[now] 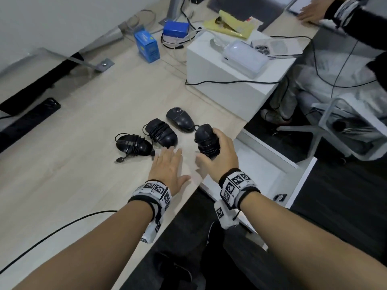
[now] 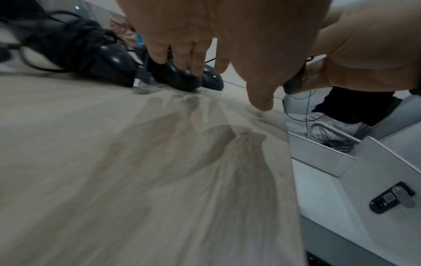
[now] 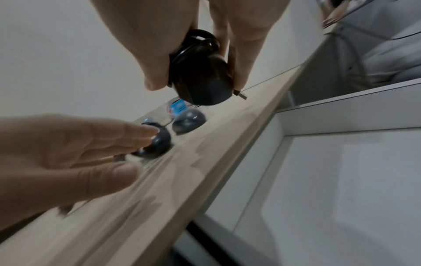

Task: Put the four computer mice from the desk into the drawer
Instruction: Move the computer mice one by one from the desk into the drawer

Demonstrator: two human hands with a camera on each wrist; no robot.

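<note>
Three black mice lie on the pale wood desk [image 1: 83,143]: a cord-wrapped one at the left [image 1: 134,144], a cord-wrapped one in the middle [image 1: 162,132] and an unwrapped one further back [image 1: 180,119]. My right hand [image 1: 217,155] grips a fourth cord-wrapped mouse [image 1: 207,141] [image 3: 200,75] lifted above the desk's right edge, beside the open white drawer [image 1: 272,178] [image 3: 341,180]. My left hand [image 1: 167,166] hovers flat with straight fingers just short of the middle mouse [image 2: 175,75] and holds nothing.
A white cabinet [image 1: 230,80] with a white device and a phone stands behind the mice. Blue boxes [image 1: 147,46] and cables lie at the back. Another person sits at the right on a white chair [image 1: 335,126]. A black cable [image 1: 62,227] crosses the near desk.
</note>
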